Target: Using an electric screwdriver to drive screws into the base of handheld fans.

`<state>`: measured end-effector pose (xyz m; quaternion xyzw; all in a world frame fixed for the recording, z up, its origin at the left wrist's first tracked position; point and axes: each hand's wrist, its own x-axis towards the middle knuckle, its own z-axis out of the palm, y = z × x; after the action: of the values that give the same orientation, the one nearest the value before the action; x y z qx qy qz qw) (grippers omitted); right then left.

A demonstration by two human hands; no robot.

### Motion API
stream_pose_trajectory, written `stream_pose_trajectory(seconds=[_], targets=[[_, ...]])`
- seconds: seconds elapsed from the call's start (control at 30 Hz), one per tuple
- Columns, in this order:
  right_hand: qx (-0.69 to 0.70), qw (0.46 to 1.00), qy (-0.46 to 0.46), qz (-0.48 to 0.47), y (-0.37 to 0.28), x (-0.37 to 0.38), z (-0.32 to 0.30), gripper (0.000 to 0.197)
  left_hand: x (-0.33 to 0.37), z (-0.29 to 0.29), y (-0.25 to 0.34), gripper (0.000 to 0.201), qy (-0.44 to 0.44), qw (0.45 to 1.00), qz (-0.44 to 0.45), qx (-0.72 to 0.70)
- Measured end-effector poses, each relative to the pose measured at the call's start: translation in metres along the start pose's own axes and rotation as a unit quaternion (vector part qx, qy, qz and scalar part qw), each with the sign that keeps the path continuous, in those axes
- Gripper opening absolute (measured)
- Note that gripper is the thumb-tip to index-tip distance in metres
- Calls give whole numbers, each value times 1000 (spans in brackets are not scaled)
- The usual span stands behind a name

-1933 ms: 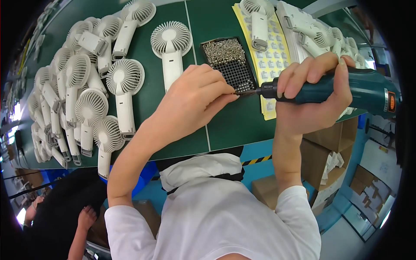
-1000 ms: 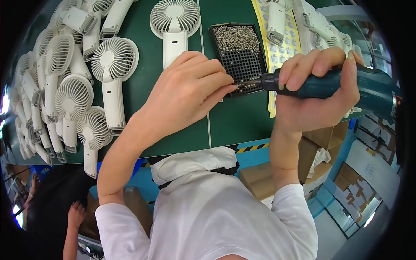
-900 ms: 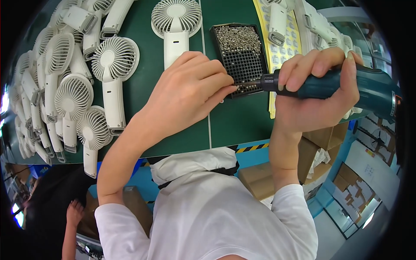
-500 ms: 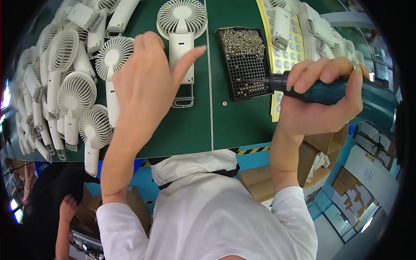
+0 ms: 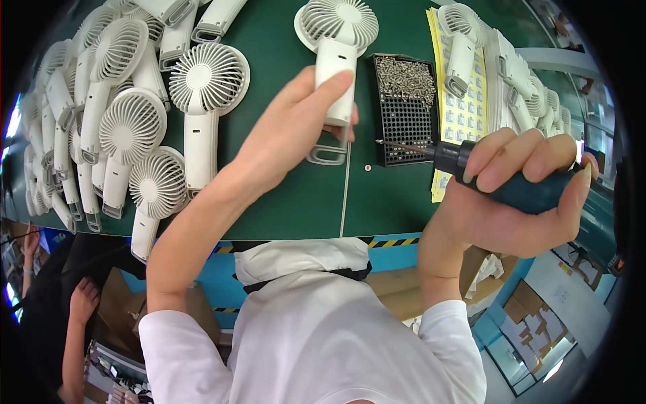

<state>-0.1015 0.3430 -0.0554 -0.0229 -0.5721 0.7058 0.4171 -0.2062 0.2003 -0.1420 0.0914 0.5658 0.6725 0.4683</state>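
My left hand (image 5: 289, 138) grips the handle of a white hand-held fan (image 5: 334, 47) that lies face up on the green table (image 5: 296, 202). My right hand (image 5: 518, 182) holds a dark teal electric screwdriver (image 5: 531, 188); its thin bit points left, with the tip over the lower edge of a black screw tray (image 5: 406, 111). The tray's far end is heaped with small silver screws (image 5: 402, 71). The bit tip is a short way right of the fan's handle loop.
Many white fans (image 5: 128, 114) lie packed along the table's left side, and more fans (image 5: 464, 47) rest on a yellow label sheet (image 5: 464, 121) at the right. Another person's hand (image 5: 84, 299) shows at the lower left, below the table edge.
My left hand left the screw tray, swung left and came down on the fan's handle. My right hand kept the screwdriver by the tray's lower edge.
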Motion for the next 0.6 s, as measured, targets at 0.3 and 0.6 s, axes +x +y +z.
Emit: stream_pose_trajectory(seconds=[0.3, 0.6], targets=[[-34, 996, -80, 27, 15, -1, -5, 26, 4, 0, -9, 37, -43, 999, -1, -16], [-116, 983, -142, 16, 28, -3, -20, 22, 4, 1, -6, 39, -41, 999, 0, -12]])
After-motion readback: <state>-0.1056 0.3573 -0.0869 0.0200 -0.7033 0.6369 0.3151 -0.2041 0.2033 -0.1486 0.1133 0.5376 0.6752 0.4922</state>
